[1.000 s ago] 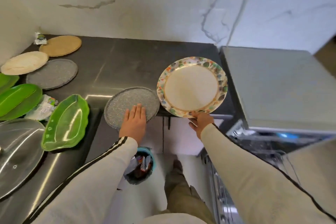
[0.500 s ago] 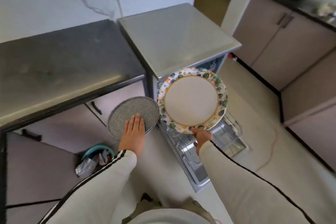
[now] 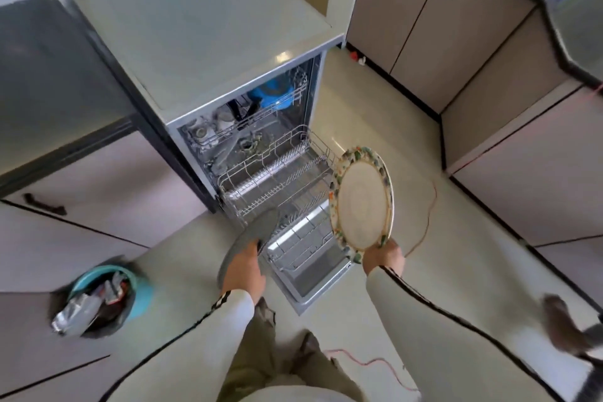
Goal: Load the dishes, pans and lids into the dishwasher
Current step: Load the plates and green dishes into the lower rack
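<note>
My right hand [image 3: 382, 257] grips the lower rim of a round cream plate with a patterned border [image 3: 362, 200], tilted upright to the right of the pulled-out lower rack [image 3: 277, 179]. My left hand [image 3: 244, 271] holds a grey speckled plate [image 3: 257, 230], turned nearly edge-on just above the rack's front left corner. The dishwasher [image 3: 202, 39] stands open, its door [image 3: 310, 268] folded down to the floor. Its upper rack [image 3: 248, 114] carries a blue bowl and some cups.
A teal waste bin [image 3: 104, 299] with wrappers stands on the floor at my left. The dark counter [image 3: 42, 75] runs left of the dishwasher, and beige cabinets [image 3: 424, 26] line the right. A thin red cord [image 3: 427, 222] trails over the floor.
I have turned away from the counter to face the dishwasher. Both plates have swung from flat to tilted upright and come down toward the lower rack.
</note>
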